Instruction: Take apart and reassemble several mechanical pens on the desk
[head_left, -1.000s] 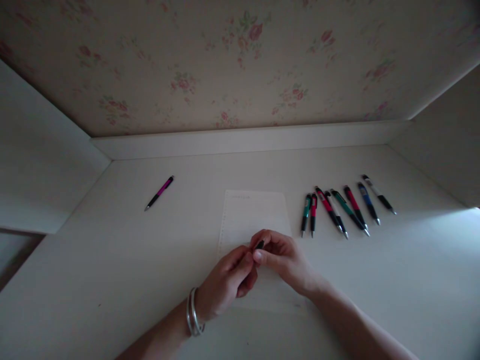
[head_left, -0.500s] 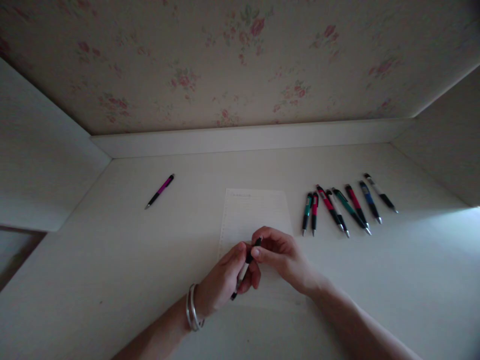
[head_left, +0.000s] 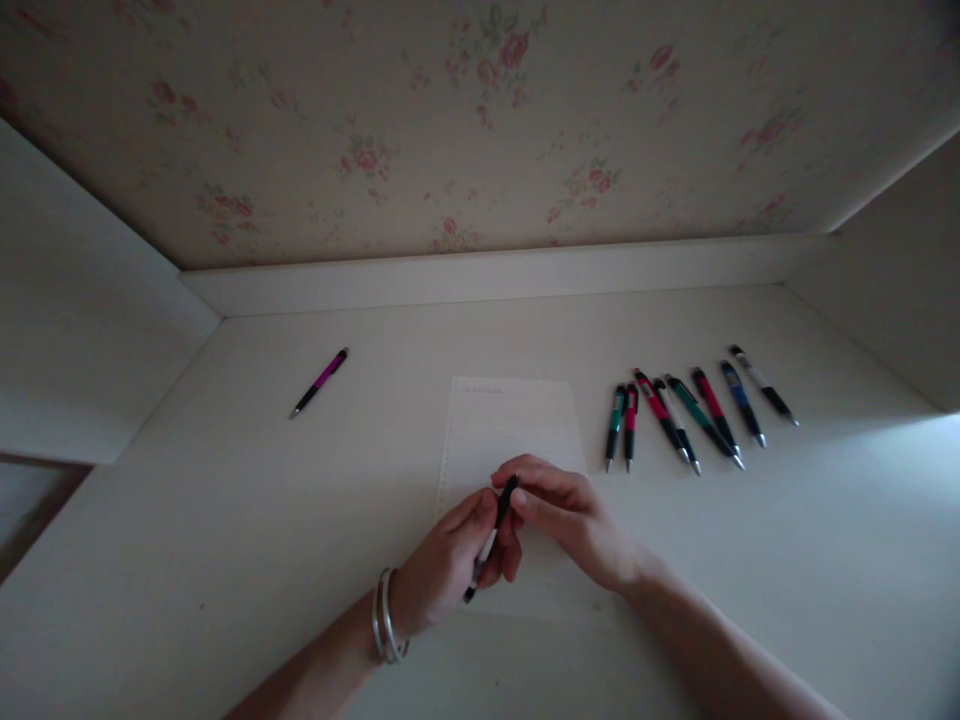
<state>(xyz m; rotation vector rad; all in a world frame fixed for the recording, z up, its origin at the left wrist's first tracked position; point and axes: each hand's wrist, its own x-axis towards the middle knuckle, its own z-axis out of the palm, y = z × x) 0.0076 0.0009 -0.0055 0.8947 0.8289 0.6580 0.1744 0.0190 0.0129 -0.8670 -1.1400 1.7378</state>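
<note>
One slim, straight black-and-white pen

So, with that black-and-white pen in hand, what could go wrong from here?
The slim black-and-white pen might slip from the left hand and right hand, onto the white lined paper below. A sideways sweep of the right hand could scatter the loose, multicoloured, black-gripped pens lying farther right.

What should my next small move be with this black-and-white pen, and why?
Perhaps steady the pen with your left hand and gently turn its black section with your right hand: the left holds around the pale barrel, while the right pinches at the black section.
</note>
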